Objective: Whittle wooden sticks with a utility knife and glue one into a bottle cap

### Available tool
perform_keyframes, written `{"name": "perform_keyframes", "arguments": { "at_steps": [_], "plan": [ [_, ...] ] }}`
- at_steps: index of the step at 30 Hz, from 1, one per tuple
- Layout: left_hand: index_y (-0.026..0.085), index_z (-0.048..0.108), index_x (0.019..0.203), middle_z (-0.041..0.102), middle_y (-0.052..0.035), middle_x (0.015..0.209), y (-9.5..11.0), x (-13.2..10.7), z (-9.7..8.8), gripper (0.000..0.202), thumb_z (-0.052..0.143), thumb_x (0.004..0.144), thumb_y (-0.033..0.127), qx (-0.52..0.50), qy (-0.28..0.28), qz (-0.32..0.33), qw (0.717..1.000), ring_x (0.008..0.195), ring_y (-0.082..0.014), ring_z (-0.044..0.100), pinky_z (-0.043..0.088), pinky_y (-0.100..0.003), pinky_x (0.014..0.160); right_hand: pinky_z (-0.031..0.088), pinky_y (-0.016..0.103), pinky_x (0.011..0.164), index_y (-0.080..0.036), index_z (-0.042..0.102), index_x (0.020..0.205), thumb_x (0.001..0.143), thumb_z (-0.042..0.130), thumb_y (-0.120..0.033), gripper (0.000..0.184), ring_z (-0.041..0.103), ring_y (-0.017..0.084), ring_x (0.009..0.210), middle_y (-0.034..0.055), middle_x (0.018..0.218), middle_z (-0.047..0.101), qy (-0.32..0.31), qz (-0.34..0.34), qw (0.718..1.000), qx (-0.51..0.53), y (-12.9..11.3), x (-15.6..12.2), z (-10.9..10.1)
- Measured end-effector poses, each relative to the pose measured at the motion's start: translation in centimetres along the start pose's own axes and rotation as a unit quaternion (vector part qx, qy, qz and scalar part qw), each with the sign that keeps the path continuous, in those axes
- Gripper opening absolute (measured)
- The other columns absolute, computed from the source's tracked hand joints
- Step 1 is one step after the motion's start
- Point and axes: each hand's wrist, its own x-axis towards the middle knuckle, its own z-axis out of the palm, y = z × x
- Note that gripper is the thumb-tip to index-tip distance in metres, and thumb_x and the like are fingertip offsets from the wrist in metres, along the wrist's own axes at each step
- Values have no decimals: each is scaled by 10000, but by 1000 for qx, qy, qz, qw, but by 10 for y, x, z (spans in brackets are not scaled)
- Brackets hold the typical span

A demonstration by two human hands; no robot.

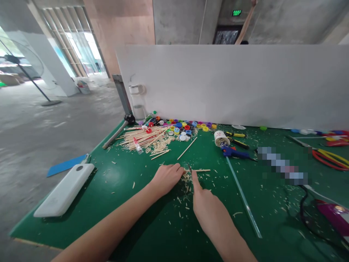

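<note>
My left hand (168, 178) is closed on a thin wooden stick (203, 170), pinning it against the green tabletop. The stick's free end points to the right. My right hand (208, 205) grips a small knife (189, 168), its index finger stretched along the tool and most of the handle hidden by the palm. The blade meets the stick close to the left fingertips. Wood shavings (187, 179) lie under and around both hands. Just beyond them rests another loose stick (187, 148).
Behind lie a pile of wooden sticks (144, 136), coloured bottle caps (187, 127) and a hammer (116, 134). To the right are a paper cup (221, 139), blue glue gun (236, 153), clear glue stick (244, 198) and pliers (237, 142). A white slab-shaped device (65, 189) sits left.
</note>
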Motion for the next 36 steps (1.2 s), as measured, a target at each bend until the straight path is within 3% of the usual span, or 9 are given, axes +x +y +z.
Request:
{"name": "perform_keyframes", "arguments": {
  "at_steps": [7, 11, 16, 19, 25, 27, 30, 33, 36],
  "plan": [
    [195, 535, 938, 605, -38, 860, -2, 2, 3, 153, 383, 959, 204, -1, -11, 0, 1000, 752, -168, 638, 370, -243, 521, 357, 250, 479, -177, -93, 1533, 855, 300, -32, 797, 657, 211, 648, 118, 809, 668, -30, 24, 999, 34, 0, -6, 6],
    [180, 529, 935, 599, -49, 863, -3, 3, 2, 137, 393, 946, 174, 7, -22, 8, 1000, 767, -159, 629, 385, -243, 540, 361, 255, 502, -165, -71, 1538, 867, 317, -51, 784, 659, 215, 667, 117, 799, 670, -14, 9, 999, 43, 0, 2, 2],
    [171, 520, 952, 602, -54, 876, -4, 2, -1, 105, 434, 906, 131, 11, -33, 29, 999, 763, -154, 616, 391, -248, 558, 406, 283, 567, -157, 62, 1548, 874, 331, -78, 730, 672, 233, 719, 144, 854, 693, -3, -14, 999, 48, 0, 15, -17],
    [173, 520, 945, 602, -51, 866, -3, 2, -1, 112, 418, 914, 137, 12, -31, 33, 999, 754, -156, 609, 390, -254, 563, 443, 304, 593, -173, 159, 1542, 880, 318, -109, 684, 684, 242, 748, 184, 997, 689, -18, -22, 998, 55, 0, 17, -35],
    [181, 531, 938, 608, -44, 866, -2, 1, -1, 172, 360, 949, 167, 11, -21, 41, 999, 729, -159, 607, 370, -272, 553, 481, 307, 623, -184, 199, 1536, 867, 345, -114, 688, 693, 240, 830, 229, 1291, 574, -74, -15, 996, 46, -2, 19, -65],
    [187, 534, 932, 610, -40, 858, -2, 1, 0, 178, 359, 956, 187, 8, -17, 31, 999, 741, -158, 617, 356, -267, 543, 480, 307, 629, -189, 204, 1534, 876, 340, -119, 676, 690, 246, 855, 227, 1277, 584, -66, -21, 997, 45, -1, 21, -61],
    [186, 537, 911, 609, -42, 823, -1, 2, 1, 248, 313, 981, 264, 6, -9, -10, 1000, 743, -176, 638, 333, -266, 517, 471, 312, 629, -192, 189, 1537, 896, 320, -130, 657, 686, 256, 843, 198, 1075, 678, -13, -31, 998, 44, -1, 20, -39],
    [184, 536, 901, 613, -42, 804, 1, 2, 2, 306, 275, 992, 318, 7, -4, -40, 999, 725, -189, 652, 315, -263, 497, 439, 278, 573, -159, 76, 1546, 829, 340, -25, 776, 682, 232, 734, 140, 830, 700, 21, -1, 1000, 6, -3, 14, -12],
    [201, 541, 905, 617, -25, 802, 2, 1, 2, 252, 322, 982, 299, 6, -4, -45, 999, 731, -184, 659, 311, -253, 498, 399, 247, 513, -160, 0, 1543, 799, 381, -13, 849, 665, 212, 665, 110, 757, 679, 19, 1, 1000, -8, -3, 5, 1]
  ]
}}
